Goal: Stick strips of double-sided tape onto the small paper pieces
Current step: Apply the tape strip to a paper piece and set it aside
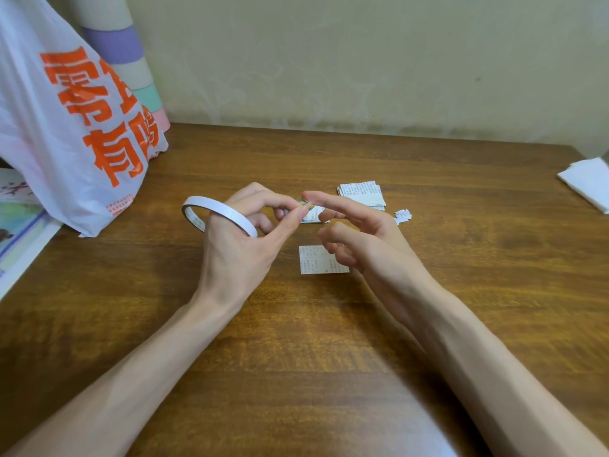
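While the left hand [237, 245] wears the tape roll [217, 214] looped over its fingers like a bangle, its thumb and forefinger pinch a small pale bit [304, 206] just above centre of the frame; it is too small to tell whether it is tape or backing. The right hand [359, 239] holds nothing: its forefinger reaches straight out so that the tip meets the same bit, and its lower fingers curl loosely. One printed paper piece [321, 259] lies flat on the wooden table [296, 341] just below the two hands, its right corner hidden by the right hand. A paper stack [362, 193] sits behind the right hand, with torn scraps [402, 215] to its right. A white plastic bag [66, 127] with orange lettering stands at upper left, and folded white paper [590, 183] lies at the right edge.
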Action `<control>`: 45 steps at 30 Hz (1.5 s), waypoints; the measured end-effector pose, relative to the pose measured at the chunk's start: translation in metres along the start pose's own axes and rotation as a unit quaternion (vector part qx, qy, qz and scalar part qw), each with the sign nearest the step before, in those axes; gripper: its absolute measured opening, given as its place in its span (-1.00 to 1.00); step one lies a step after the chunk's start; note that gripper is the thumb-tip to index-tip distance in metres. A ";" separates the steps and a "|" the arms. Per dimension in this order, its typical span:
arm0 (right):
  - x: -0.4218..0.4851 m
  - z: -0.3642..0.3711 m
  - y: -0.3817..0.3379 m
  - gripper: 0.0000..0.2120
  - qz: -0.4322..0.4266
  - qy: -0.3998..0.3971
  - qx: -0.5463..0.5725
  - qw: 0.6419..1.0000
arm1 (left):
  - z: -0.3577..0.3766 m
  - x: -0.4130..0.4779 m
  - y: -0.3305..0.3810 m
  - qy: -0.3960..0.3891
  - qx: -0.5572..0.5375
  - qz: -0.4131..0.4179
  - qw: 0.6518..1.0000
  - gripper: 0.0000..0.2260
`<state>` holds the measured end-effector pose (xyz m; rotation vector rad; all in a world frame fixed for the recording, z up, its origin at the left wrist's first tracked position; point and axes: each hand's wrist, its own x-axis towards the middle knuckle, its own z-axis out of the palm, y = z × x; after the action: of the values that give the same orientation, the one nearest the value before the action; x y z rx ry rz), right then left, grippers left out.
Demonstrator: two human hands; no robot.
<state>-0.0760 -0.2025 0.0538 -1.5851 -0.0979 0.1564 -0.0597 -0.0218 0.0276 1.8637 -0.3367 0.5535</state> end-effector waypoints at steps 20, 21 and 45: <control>0.004 -0.005 0.004 -0.64 -0.008 -0.033 0.081 0.996 | -0.001 0.001 0.001 0.014 -0.043 -0.018 0.999 -0.97; 0.004 -0.005 0.003 -0.65 -0.005 -0.034 0.086 0.996 | -0.001 0.001 0.001 0.014 -0.043 -0.018 0.999 -0.97; 0.005 -0.007 -0.003 -0.72 0.036 0.012 0.154 0.987 | -0.002 0.002 0.001 0.028 -0.083 -0.047 0.995 -0.92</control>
<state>-0.0696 -0.2085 0.0562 -1.2819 0.0029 0.2001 -0.0589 -0.0202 0.0301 1.6915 -0.2484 0.4960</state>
